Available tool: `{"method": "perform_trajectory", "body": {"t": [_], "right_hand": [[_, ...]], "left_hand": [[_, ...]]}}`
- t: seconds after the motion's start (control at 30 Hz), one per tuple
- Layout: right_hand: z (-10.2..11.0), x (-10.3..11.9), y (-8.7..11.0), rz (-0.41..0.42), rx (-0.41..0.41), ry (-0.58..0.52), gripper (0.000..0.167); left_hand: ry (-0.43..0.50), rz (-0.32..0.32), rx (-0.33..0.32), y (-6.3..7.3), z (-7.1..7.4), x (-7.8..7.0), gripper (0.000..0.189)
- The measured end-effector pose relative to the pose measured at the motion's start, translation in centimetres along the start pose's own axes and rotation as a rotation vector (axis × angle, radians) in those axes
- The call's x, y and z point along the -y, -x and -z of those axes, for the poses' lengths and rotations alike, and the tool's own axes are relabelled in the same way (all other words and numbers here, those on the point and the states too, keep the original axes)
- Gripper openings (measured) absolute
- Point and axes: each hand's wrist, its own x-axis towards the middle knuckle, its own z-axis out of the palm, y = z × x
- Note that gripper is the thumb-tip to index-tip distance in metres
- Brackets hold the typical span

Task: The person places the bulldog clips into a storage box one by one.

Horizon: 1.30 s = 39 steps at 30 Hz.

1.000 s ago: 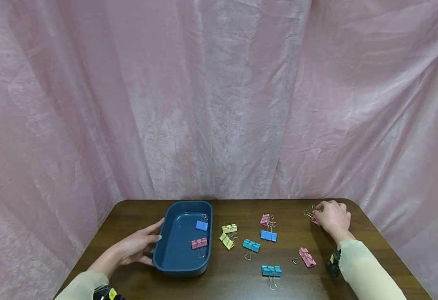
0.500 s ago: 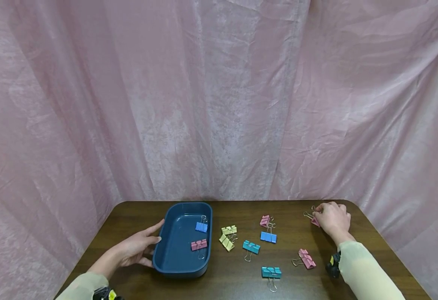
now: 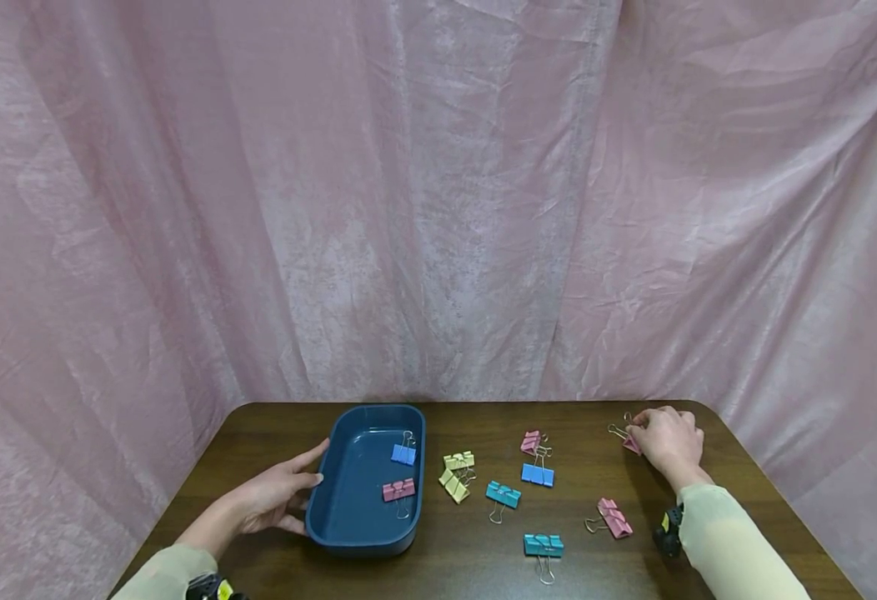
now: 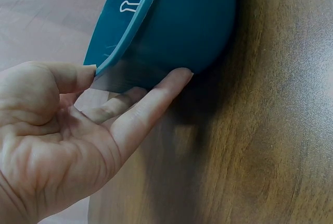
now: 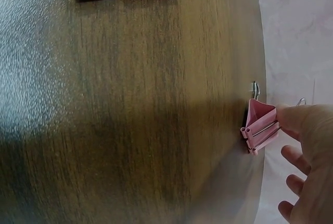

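Note:
My left hand (image 3: 277, 490) rests against the left side of a dark blue tray (image 3: 363, 540). In the left wrist view its thumb touches the rim and its spread, fairly straight fingers lie along the outer wall. A blue binder clip (image 3: 403, 454) and a pink binder clip (image 3: 398, 490) are inside the tray. At the table's far right corner, my right hand (image 3: 667, 437) pinches another pink binder clip (image 5: 261, 125), low at the tabletop. The thumb shows against that clip in the right wrist view; the index fingertip is hidden behind it.
Between tray and right hand lie two yellow binder clips (image 3: 454, 486), two teal ones (image 3: 543, 545), a blue one (image 3: 538, 474) and a pink one (image 3: 531, 442). Nearer my right wrist is another pink clip (image 3: 615, 517). A pink curtain (image 3: 438, 208) hangs behind the wooden table (image 3: 476, 575).

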Motion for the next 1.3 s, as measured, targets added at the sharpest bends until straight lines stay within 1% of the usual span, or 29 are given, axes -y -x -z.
{"method": "perform_trajectory", "body": {"t": [0.23, 0.7, 0.87, 1.07, 1.17, 1.3], "right_hand": [[0.2, -0.1, 0.3, -0.019, 0.006, 0.005, 0.024], [0.4, 0.0, 0.4, -0.012, -0.003, -0.003, 0.024], [0.1, -0.1, 0.2, -0.016, -0.023, -0.005, 0.026], [0.4, 0.2, 0.4, -0.029, -0.029, -0.041, 0.028], [0.6, 0.6, 0.4, -0.016, -0.049, -0.061, 0.029], [0.8, 1.3, 0.4, 0.022, -0.092, -0.082, 0.028]], "left_hand": [[0.005, 0.001, 0.001, 0.1, -0.1, -0.1, 0.07], [0.01, 0.005, -0.013, 0.0, -0.2, 0.0, 0.07], [0.011, 0.004, -0.013, 0.0, -0.2, 0.0, 0.07], [0.007, 0.001, -0.008, 0.1, -0.2, -0.1, 0.07], [0.007, 0.002, -0.003, 0.2, -0.2, -0.2, 0.07], [0.008, 0.003, 0.0, 0.2, -0.1, -0.2, 0.071]]}}
